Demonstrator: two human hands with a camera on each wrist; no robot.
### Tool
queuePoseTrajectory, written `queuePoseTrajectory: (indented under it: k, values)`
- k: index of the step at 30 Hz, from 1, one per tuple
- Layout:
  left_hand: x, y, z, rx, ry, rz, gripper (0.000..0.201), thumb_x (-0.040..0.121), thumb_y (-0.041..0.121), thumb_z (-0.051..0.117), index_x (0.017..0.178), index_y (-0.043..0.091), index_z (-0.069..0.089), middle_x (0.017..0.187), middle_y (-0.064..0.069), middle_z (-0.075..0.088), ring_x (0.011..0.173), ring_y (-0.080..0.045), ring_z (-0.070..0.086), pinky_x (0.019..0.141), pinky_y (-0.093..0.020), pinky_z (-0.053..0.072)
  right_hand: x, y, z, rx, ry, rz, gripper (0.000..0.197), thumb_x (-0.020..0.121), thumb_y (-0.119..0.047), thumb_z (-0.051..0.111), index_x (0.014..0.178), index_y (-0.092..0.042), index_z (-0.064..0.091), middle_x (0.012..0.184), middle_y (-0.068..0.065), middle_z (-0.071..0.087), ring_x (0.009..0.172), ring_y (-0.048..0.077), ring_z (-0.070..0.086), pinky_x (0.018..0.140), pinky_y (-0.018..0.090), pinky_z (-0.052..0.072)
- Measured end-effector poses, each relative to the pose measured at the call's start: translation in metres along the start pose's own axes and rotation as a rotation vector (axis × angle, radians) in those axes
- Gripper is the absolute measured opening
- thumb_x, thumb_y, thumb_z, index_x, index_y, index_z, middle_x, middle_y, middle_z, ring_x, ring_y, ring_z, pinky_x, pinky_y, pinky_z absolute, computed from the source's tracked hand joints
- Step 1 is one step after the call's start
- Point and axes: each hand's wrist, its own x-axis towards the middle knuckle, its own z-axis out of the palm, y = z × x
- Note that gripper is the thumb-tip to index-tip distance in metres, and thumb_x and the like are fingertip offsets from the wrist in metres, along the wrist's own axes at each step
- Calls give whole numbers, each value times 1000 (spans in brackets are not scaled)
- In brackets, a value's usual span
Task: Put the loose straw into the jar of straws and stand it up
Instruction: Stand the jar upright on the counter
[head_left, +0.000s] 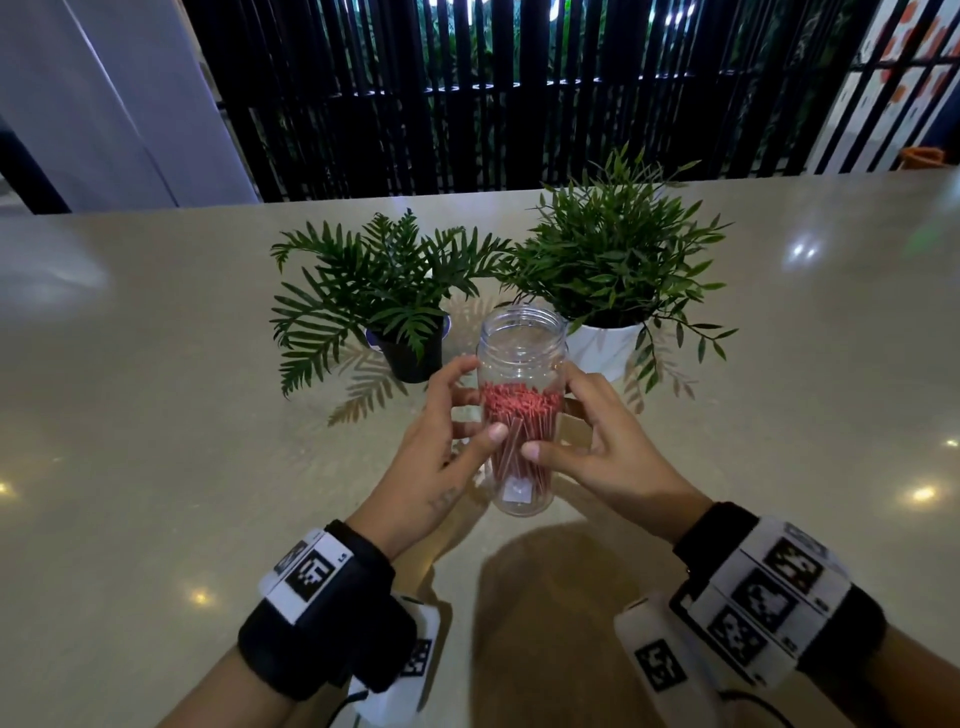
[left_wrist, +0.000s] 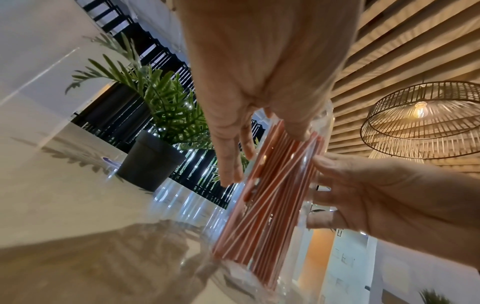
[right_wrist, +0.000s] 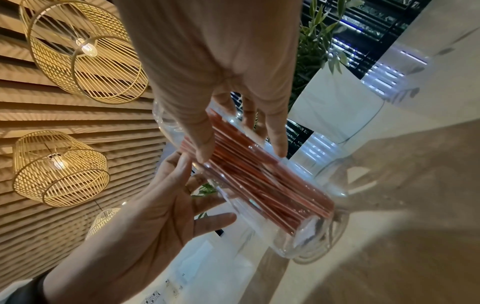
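A clear, lidless jar (head_left: 521, 345) stands upright on the beige table (head_left: 156, 415), with a bundle of pink straws (head_left: 522, 410) upright inside it. My left hand (head_left: 447, 421) holds the jar's left side, thumb on the front and fingers behind. My right hand (head_left: 589, 431) holds the right side the same way. In the left wrist view the straws (left_wrist: 272, 195) lie between my left hand (left_wrist: 246, 98) and my right hand (left_wrist: 376, 195). The right wrist view shows my right hand (right_wrist: 221, 78) spanning the jar (right_wrist: 298, 242), my left hand (right_wrist: 145, 216) touching it. I see no straw outside the jar.
Just behind the jar stand a fern in a dark pot (head_left: 410, 358) on the left and a leafy plant in a white pot (head_left: 605, 345) on the right. A black slatted fence (head_left: 467, 104) runs past the table's far edge.
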Motion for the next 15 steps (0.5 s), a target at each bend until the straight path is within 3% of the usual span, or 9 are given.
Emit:
queuePoseTrajectory:
  k: [5, 10, 15]
  values:
    - [1, -7, 1, 4, -11, -6, 49, 87, 29, 50, 125, 40, 21, 115, 17, 47, 95, 5, 60, 73, -10, 50, 2, 5, 5, -22, -5, -9, 70, 70, -31, 68, 131, -23, 36, 119, 4, 42, 119, 15, 45, 102, 51, 42]
    - [-1, -14, 1, 37, -23, -3, 47, 86, 37, 50, 114, 57, 19, 116, 18, 47, 98, 8, 58, 78, -11, 50, 0, 8, 8, -14, -24, -10, 69, 70, -36, 67, 130, -28, 33, 123, 1, 39, 122, 14, 43, 101, 51, 42]
    - [-5, -19, 2, 52, -30, -16, 47, 86, 37, 50, 115, 55, 18, 117, 17, 46, 102, 13, 53, 79, -6, 47, -2, 9, 11, 8, -23, 9, 70, 71, -34, 65, 132, -30, 31, 127, -2, 38, 123, 12, 42, 104, 51, 40]
